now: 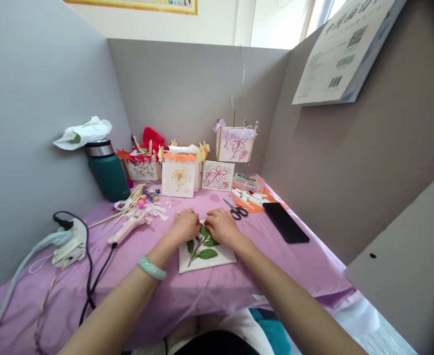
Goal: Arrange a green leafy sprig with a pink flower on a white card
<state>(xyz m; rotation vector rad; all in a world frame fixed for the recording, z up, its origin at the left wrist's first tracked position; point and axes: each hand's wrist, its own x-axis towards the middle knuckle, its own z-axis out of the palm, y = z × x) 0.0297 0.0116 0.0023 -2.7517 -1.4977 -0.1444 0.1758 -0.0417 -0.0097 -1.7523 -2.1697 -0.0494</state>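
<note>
A leafy green sprig (206, 254) with a reddish stem lies on a white square sheet (224, 261) near the table's front edge. My left hand (185, 226), a pale green bangle on its wrist, bends over the sheet's far left part, fingers curled together at the top leaves. From the other side my right hand (222, 227) meets it, its fingers pinched at the sprig's upper end. The knuckles partly hide the fingertips and the leaf tips between them.
Scissors (235, 211), white markers (248, 197) and a black phone (285, 223) lie to the right. On the left are a pink corded glue gun (130, 227), wooden sticks (131, 199), a power strip (71, 241) and a green bottle (108, 172). Decorated boxes (180, 180) line the back.
</note>
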